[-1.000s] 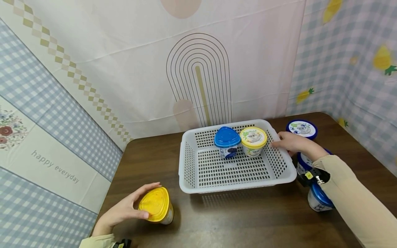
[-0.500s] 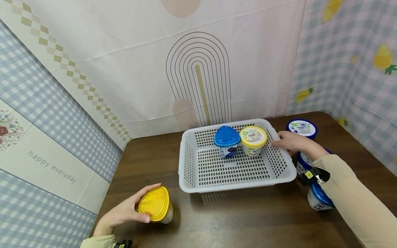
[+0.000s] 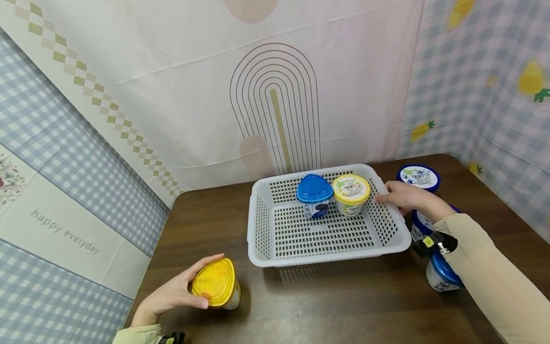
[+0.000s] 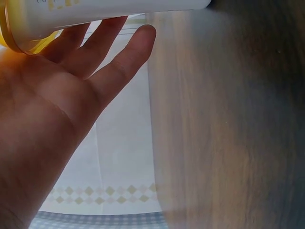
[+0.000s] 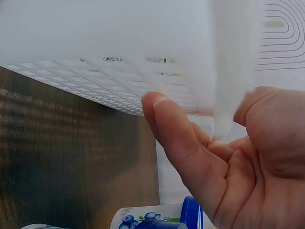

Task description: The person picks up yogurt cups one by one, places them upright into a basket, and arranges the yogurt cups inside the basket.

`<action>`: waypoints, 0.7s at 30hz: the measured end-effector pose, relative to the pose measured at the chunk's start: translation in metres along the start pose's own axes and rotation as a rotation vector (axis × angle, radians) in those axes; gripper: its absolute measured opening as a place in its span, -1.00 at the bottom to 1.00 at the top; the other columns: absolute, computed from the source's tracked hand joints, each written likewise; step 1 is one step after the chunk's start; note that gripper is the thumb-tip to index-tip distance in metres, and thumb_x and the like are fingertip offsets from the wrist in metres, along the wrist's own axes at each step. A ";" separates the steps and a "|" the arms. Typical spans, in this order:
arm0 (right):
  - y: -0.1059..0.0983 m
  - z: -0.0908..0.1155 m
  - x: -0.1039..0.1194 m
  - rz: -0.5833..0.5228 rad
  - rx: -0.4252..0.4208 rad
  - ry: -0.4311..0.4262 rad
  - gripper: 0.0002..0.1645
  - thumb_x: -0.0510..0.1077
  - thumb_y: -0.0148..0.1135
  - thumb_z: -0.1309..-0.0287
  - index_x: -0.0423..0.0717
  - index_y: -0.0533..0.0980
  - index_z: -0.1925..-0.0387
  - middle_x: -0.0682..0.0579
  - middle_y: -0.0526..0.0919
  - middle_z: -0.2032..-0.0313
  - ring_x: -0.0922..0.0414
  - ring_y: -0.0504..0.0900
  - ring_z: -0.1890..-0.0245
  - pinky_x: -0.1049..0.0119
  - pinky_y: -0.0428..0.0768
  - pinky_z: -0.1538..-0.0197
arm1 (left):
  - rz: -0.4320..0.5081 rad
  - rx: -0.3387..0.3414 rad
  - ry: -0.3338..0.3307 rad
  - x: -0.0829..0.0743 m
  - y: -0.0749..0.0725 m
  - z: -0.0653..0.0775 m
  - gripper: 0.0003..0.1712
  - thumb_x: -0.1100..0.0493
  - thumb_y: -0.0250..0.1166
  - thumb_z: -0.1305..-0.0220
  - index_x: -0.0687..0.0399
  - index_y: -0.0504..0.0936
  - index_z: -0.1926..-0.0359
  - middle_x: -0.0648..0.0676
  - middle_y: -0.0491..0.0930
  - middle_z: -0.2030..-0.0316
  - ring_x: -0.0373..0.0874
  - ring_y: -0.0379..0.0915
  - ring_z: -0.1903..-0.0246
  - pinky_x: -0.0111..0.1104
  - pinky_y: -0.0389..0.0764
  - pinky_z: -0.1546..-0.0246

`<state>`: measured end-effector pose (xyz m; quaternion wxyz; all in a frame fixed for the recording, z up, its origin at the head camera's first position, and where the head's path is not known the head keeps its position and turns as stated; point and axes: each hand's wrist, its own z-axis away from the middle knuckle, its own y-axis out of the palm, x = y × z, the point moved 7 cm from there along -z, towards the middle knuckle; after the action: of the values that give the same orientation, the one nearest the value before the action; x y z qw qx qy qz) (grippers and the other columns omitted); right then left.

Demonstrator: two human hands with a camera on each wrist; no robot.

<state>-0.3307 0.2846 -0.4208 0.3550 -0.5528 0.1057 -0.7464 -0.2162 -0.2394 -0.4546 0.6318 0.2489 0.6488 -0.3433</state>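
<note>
My left hand point(image 3: 172, 292) grips a yogurt cup with a yellow lid point(image 3: 215, 283) at the table's left front, thumb on the near side and fingers on the far side. In the left wrist view the cup's white side point(image 4: 109, 10) crosses the top; its base is near the wood. My right hand point(image 3: 413, 198) holds the right rim of a white plastic basket point(image 3: 326, 261), thumb over the edge and fingers underneath outside. Inside the basket a blue-lidded yogurt cup point(image 3: 315, 190) stands beside a round tub with a yellow-rimmed lid point(image 3: 351, 190).
Right of the basket stand a tub with a dark blue rim point(image 3: 418, 177), another such tub point(image 3: 423, 222) partly behind the right wrist, and a blue-lidded cup point(image 3: 442, 274) beside the sleeve. Patterned cloth point(image 3: 275, 95) hangs behind the brown wooden table point(image 3: 309, 310).
Both hands, the cup and the basket stay practically where they were. The head view has shifted very slightly.
</note>
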 end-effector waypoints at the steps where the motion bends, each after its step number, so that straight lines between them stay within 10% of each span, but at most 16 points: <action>1: 0.000 0.000 0.000 0.000 -0.002 0.001 -0.47 -0.14 0.05 -0.48 -0.54 0.18 -0.15 -0.38 0.66 0.16 -0.12 0.76 0.28 0.03 0.74 0.27 | -0.001 -0.003 -0.001 0.000 0.000 0.000 0.07 0.35 0.41 -0.20 0.17 -0.03 -0.58 0.32 0.25 -0.34 -0.02 0.45 -0.10 -0.28 0.58 -0.08; 21: -0.001 -0.003 -0.004 -0.006 0.001 0.000 -0.46 -0.12 0.06 -0.48 -0.53 0.19 -0.15 -0.38 0.66 0.16 -0.11 0.76 0.29 0.03 0.74 0.28 | -0.064 -0.073 -0.024 0.002 -0.007 -0.002 -0.02 0.24 0.34 -0.28 0.09 0.00 -0.58 0.21 0.21 -0.41 -0.03 0.39 -0.18 -0.31 0.51 -0.13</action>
<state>-0.3334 0.2867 -0.4242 0.3531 -0.5529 0.1040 -0.7476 -0.2229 -0.2421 -0.4561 0.6368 0.2007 0.6610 -0.3423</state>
